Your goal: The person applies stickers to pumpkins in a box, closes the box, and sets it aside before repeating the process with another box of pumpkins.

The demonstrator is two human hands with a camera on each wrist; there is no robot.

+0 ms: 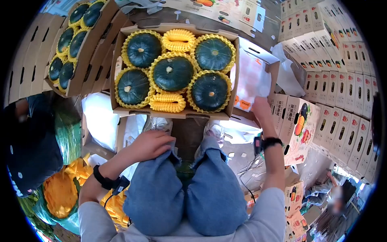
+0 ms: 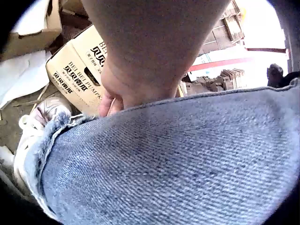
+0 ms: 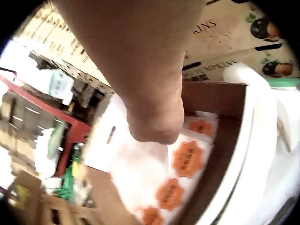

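My left hand (image 1: 151,144) rests relaxed on the left knee of the blue jeans (image 1: 155,193); in the left wrist view the denim covers most of its fingers. Off to the right, my right hand (image 1: 262,109) reaches into an open carton (image 1: 274,74), at the edge of a white sheet with orange stickers (image 3: 187,159). The back of the wrist hides those fingers, and I cannot tell whether they pinch the sheet. Ahead of my knees, a cardboard box (image 1: 173,115) holds several dark green pumpkins (image 1: 173,74) in yellow foam nets, with folded yellow nets (image 1: 167,103) between them.
More boxed pumpkins (image 1: 65,40) stand at the upper left. Printed cartons (image 1: 334,129) are stacked along the right, and one carton (image 1: 298,121) is close beside my right forearm. Orange-yellow foam nets (image 1: 60,193) lie at the lower left, near another person in dark clothes (image 1: 32,149).
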